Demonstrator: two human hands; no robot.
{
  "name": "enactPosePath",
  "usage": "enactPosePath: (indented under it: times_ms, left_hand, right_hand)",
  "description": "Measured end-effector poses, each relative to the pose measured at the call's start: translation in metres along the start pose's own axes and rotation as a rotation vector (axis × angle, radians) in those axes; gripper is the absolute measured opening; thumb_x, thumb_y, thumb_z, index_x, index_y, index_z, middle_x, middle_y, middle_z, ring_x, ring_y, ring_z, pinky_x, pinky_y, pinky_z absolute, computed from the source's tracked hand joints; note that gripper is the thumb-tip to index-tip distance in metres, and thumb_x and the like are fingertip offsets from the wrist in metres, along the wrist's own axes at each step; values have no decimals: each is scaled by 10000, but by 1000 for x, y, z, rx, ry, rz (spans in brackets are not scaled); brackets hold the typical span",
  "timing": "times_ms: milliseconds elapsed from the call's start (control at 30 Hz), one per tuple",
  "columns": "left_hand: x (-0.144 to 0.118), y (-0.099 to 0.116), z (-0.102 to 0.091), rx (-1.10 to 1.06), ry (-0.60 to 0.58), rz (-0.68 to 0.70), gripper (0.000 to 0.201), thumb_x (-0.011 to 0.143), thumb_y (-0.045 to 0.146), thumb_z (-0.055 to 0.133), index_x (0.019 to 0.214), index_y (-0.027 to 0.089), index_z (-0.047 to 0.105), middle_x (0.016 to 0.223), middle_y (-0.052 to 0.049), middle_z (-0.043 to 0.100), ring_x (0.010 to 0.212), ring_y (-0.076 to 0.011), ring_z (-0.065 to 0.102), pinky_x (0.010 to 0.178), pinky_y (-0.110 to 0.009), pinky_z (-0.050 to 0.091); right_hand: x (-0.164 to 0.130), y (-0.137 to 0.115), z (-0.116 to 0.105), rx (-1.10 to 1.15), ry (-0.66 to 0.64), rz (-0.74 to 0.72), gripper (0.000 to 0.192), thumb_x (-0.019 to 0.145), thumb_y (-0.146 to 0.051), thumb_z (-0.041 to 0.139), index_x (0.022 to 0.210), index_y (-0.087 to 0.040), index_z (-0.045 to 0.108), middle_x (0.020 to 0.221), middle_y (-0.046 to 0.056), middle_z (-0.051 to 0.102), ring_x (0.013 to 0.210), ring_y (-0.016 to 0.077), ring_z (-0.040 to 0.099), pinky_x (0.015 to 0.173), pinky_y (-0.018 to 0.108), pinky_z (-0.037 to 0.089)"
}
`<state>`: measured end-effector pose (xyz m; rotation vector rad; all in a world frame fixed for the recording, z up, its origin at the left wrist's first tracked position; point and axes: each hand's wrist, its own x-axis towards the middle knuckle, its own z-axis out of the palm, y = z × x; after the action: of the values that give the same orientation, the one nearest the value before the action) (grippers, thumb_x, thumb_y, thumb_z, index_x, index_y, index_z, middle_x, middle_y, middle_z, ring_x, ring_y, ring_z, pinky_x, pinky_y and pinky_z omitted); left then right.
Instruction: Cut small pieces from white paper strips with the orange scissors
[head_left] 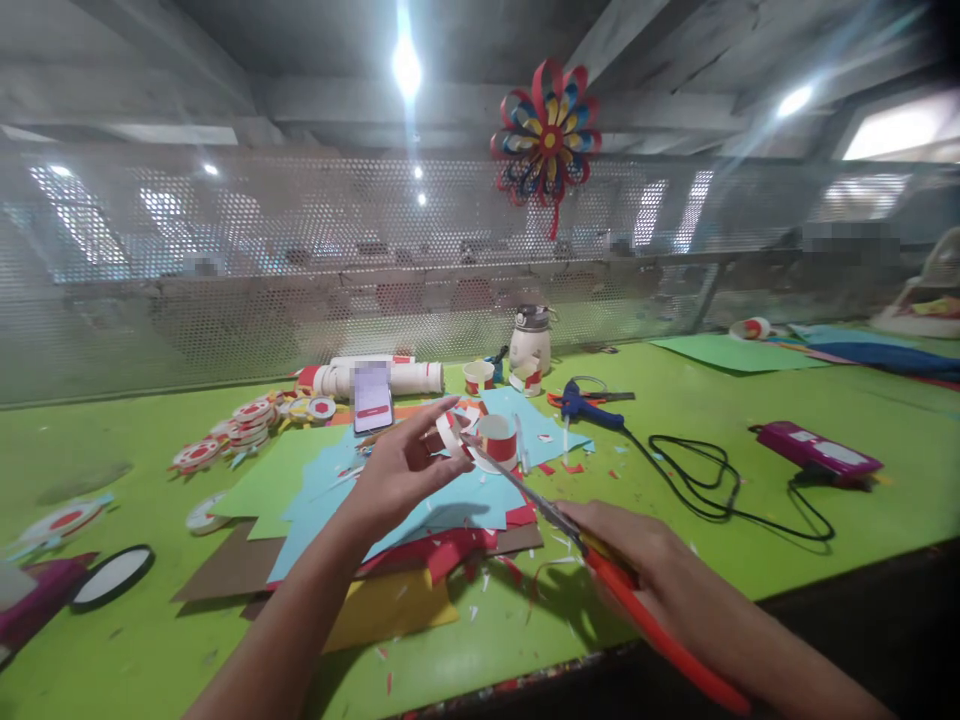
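Note:
Between the fingers and thumb of my left hand (pixel 401 465) is a small curved white-and-red piece of paper cup (pixel 451 437). My right hand (pixel 637 545) grips a pair of scissors (pixel 529 492) with orange-red handles, one of which sticks out below the hand. The blades point up and left, and their tips reach the cup piece; whether they are cutting into it I cannot tell. Just behind stands a cut-down red-and-white paper cup (pixel 498 440) on light blue paper sheets (pixel 457 505). Red and white scraps lie around the scissors.
A phone (pixel 373 400) leans against white rolls (pixel 424 377). Red-and-white paper discs (pixel 251 420) lie to the left. On the right are a blue glue gun (pixel 589 405), its black cord and a purple box (pixel 817 450). A bottle (pixel 531 340) stands at the back; a paper flower (pixel 550 140) hangs above.

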<state>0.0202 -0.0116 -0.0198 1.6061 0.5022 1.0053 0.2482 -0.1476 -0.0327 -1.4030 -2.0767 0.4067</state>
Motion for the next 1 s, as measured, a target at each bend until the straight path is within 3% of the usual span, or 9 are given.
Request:
enactPosePath:
  times_ms: [167,300,400,533,800,1000]
  left_hand:
    - [-1,0,0,-10,-53,-7,624,719,235,711,1295,163,481,1094,-120,663,939,-230,644,825,-383,535]
    - [-1,-1,1,133,45,29,612,729,256,700,1288,150,473,1186,-145,614,1011,-241,622,863,-380,523]
    - [1,-7,1,233,109,89,587,755,281,671,1289,161,457,1293,-155,533,1067,-243,597,883,-382,520]
    - [3,-16,0,321,204,145,581,759,313,660,1280,164,452,1239,-142,560,1075,-252,596,874,-402,535]
    - [2,-12,3,455,231,176,571,766,308,645,1284,157,457,1168,-131,602,899,-219,668,841,-409,557]
    - [1,-12,3,502,186,193,575,753,293,659,1281,158,477,1164,-121,616,902,-210,666,848,-398,555]
  right_hand:
    - [2,1,4,-6,-23,-28,387,899,-301,521,1266,-181,525,1214,138,625,1089,258,592,928,397,472]
    - [-3,6,8,-187,89,-32,397,876,-212,501,1272,-179,499,1220,150,605,1104,276,573,924,431,479]
    - [-8,5,13,-378,152,-39,471,802,-101,480,1270,-154,493,1094,167,630,969,290,620,808,446,540]
    - [-9,-1,16,-522,193,-96,508,769,-69,441,1275,-99,478,921,154,613,824,286,625,701,463,563]
    - [-7,-6,16,-560,200,-93,498,767,-67,434,1264,-80,472,867,131,572,767,273,594,657,470,560]
    - [-8,-4,13,-515,150,-63,486,767,-88,481,1252,-114,486,881,121,566,788,276,575,670,471,544]
